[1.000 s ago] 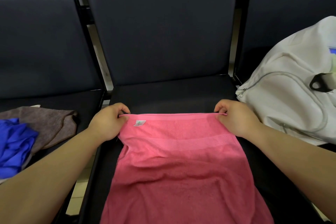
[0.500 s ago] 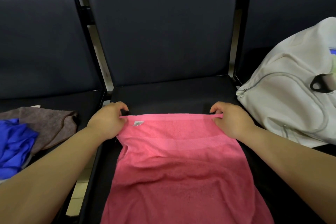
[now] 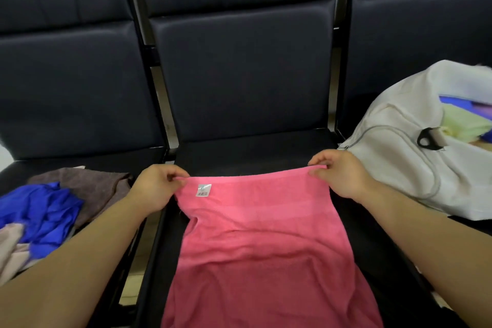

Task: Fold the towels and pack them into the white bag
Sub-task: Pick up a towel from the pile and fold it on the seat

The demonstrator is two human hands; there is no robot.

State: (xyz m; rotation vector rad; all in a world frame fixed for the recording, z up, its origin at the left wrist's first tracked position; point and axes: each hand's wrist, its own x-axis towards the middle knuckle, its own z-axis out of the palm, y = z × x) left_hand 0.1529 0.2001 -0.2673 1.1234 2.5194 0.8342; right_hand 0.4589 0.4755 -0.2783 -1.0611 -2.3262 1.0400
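At the bottom centre of the frame, the pink towel point(image 3: 261, 234) runs off the lower edge. It lies lengthwise over the middle seat point(image 3: 253, 152), with loose wrinkles across its middle. Follow it upward to its far edge. Your left hand point(image 3: 154, 186) pinches the left corner between thumb and curled fingers. Your right hand point(image 3: 340, 173) pinches the right corner the same way. A white label point(image 3: 203, 190) sits just inside the left corner.

Note the change: half a second ago the far edge lay flat and level on the seat. It now appears lifted off the cushion, with the right corner higher than the left. Judge this as the start of the first fold, with the far edge ready to be drawn toward you over the near half. Bring both corners level, or the fold is likely to land skewed.

At the left of the frame, a blue cloth point(image 3: 45, 210) and a brown towel point(image 3: 90, 181) lie unfolded on the neighbouring seat, so more folding remains. At the right, the white bag point(image 3: 394, 146) sits open beside the middle seat, with a pale green towel point(image 3: 463, 122) already showing inside
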